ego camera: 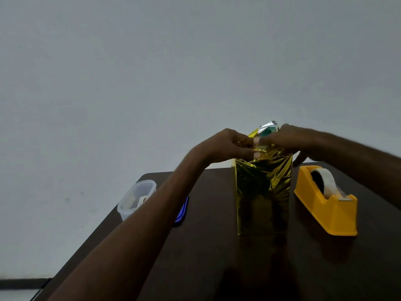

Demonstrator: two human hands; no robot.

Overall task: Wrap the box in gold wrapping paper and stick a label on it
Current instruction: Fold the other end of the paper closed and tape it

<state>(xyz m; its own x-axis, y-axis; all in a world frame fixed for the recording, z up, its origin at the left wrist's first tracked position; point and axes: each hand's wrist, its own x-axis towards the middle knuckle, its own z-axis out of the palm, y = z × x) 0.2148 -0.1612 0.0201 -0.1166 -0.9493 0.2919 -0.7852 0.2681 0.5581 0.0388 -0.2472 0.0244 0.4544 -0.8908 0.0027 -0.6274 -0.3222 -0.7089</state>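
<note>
The box point(263, 192) stands upright on the dark table, its sides covered in crinkled gold wrapping paper. At its top the paper is loose, with a silver inner side and a bit of green box point(268, 129) showing. My left hand point(227, 146) pinches the gold paper at the top left edge. My right hand point(288, 140) grips the paper at the top right, its fingertips meeting the left hand's over the box. No label is visible on the box.
A yellow tape dispenser point(325, 200) with a roll of clear tape stands right of the box. A clear plastic container point(136, 197) sits at the table's left edge, a blue lid point(181, 211) beside it, partly behind my left forearm. The dark table point(206, 257) ends at a pale wall.
</note>
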